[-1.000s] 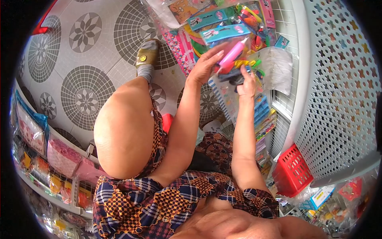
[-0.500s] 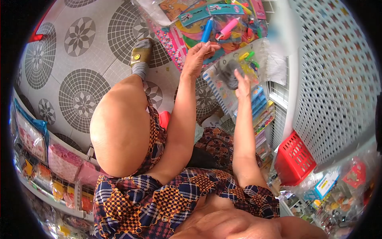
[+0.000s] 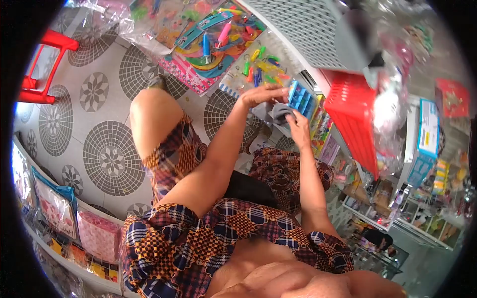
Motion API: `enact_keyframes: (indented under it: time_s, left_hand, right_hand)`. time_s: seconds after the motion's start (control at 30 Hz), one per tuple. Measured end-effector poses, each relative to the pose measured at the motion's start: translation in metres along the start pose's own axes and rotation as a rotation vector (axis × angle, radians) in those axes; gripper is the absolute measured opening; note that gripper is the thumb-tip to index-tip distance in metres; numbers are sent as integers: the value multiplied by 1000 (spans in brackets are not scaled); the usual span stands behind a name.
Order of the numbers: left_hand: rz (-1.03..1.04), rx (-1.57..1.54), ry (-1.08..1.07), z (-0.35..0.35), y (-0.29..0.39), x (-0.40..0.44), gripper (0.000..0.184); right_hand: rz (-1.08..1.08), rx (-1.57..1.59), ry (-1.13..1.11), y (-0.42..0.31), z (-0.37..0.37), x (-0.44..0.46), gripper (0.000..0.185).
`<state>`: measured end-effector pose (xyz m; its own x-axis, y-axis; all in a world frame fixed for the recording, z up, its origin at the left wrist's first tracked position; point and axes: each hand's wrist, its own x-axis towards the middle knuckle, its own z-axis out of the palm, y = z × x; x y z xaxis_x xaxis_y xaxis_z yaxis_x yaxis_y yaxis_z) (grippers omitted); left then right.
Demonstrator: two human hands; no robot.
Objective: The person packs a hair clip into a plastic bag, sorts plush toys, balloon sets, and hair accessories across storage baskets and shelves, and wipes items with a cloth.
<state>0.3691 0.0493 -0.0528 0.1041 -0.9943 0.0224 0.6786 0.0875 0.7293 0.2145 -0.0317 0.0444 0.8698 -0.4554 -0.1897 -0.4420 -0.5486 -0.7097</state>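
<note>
A crumpled grey cloth (image 3: 273, 114) hangs between my two hands, over the lower edge of the goods display. My left hand (image 3: 266, 94) is at its upper edge, palm down, with the fingers close together and the cloth pinched below them; the fingertips are partly hidden. On the other side, my right hand (image 3: 299, 128) grips a bunched part of the cloth between thumb and fingers. Just beyond my hands lie a blue compartment tray (image 3: 301, 99) and a clear bag of small colourful plastic pieces (image 3: 258, 67).
Toy packs with a blue tube (image 3: 206, 45) and a pink tube (image 3: 224, 32) lie further up. A red basket (image 3: 353, 119) stands right, below a grey perforated panel (image 3: 298, 25). A red stool (image 3: 49, 64) is on the tiled floor. Packaged goods (image 3: 99, 236) line the lower left.
My view has swung right. My left hand has moved from beside the blue tube to the grey cloth, which was blurred in my right hand. Both hands are now together at it.
</note>
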Motion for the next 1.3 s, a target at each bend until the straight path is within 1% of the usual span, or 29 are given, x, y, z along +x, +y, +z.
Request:
enact_keyframes:
  time_s: [0.03, 0.07, 0.13, 0.17, 0.2, 0.27, 0.3, 0.4, 0.43, 0.47, 0.5, 0.53, 0.57, 0.6, 0.67, 0.7, 0.73, 0.8, 0.87, 0.9, 0.97, 1.0, 1.03, 1.07, 1.1, 1.13, 1.2, 1.23, 1.3]
  left_hand:
    - [-33, 90, -7, 14, 2, -1, 64]
    - [-66, 181, 15, 22, -2, 1, 70]
    - [-49, 270, -119, 42, -7, -1, 73]
    - [15, 310, -193, 52, -9, -1, 71]
    - [6, 332, -186, 59, -9, 1, 71]
    - [-134, 916, -214, 70, -9, 6, 61]
    - [-124, 928, -204, 67, -10, 10, 51]
    - [-106, 1033, -140, 80, -25, 1, 46]
    - [-138, 1084, -200, 81, -28, -1, 38]
    - [-153, 1093, -197, 77, -36, -3, 38]
    - [-205, 1013, -237, 68, -50, -6, 33]
    - [-264, 922, -265, 60, -51, -9, 29]
    - [-414, 1079, -328, 60, -46, -14, 23]
    - [-420, 1085, -323, 52, -51, -19, 23]
    - [-471, 1385, -404, 32, -62, -27, 23]
    - [-474, 1385, -401, 28, -58, -32, 23]
    - [-464, 1464, -478, 24, -50, -37, 24]
    - [-458, 1536, -549, 18, -34, -51, 25]
    - [-525, 1506, -508, 16, -13, -68, 29]
    - [-522, 1504, -507, 11, -7, -76, 29]
    - [-584, 1566, -550, 0, 2, -92, 32]
    - [-620, 1598, -567, -6, 6, -93, 33]
    - [-754, 1634, -575, 15, 27, -98, 39]
    - [-751, 1633, -577, 14, 25, -103, 39]
    - [-692, 1644, -520, 6, 20, -108, 40]
    - [-629, 1652, -466, 3, 17, -114, 40]
    - [-681, 1792, -467, 24, 18, -113, 40]
    - [-642, 1783, -437, 22, 10, -104, 40]
    - [-587, 1771, -416, 29, 4, -99, 39]
  right_hand:
    - [8, -46, 66, -1, -9, -11, 23]
    - [20, -81, 122, 7, -16, -14, 21]
    - [-24, -19, 220, 9, -29, -31, 23]
    - [-33, -14, 253, 24, -36, -38, 24]
    - [-43, -9, 287, 28, -39, -44, 26]
    - [-71, 140, 300, 39, -41, -57, 32]
    - [-32, 117, 265, 55, -40, -50, 35]
    - [69, 165, 219, 80, -42, -77, 39]
    - [99, 196, 205, 98, -41, -82, 37]
    - [129, 224, 190, 116, -37, -86, 35]
    - [131, 434, 234, 123, -33, -92, 32]
    - [260, 541, 236, 139, -37, -88, 30]
    - [288, 630, 278, 153, -43, -94, 30]
    - [316, 716, 320, 175, -50, -97, 31]
    - [362, 1124, 404, 220, -72, -107, 38]
    - [449, 1185, 513, 229, -87, -115, 41]
    - [537, 1243, 622, 237, -103, -122, 45]
    - [588, 1330, 787, 286, -130, -135, 49]
    - [677, 1373, 1187, 279, -151, -146, 46]
    - [675, 1369, 1187, 280, -156, -149, 46]
    - [671, 1279, 1454, 287, -167, -155, 51]
    - [672, 1279, 1452, 304, -169, -152, 51]
    - [1009, 313, 1138, 327, -172, -154, 53]
    - [1153, -621, 664, 349, -173, -152, 56]
    - [1366, -442, 844, 371, -168, -138, 61]
    - [1329, -347, 1029, 367, -162, -117, 55]
    - [833, 163, 1432, 339, -140, -39, 42]
    - [582, 361, 1496, 324, -120, 12, 36]
    - [237, 565, 1363, 274, -71, 105, 26]
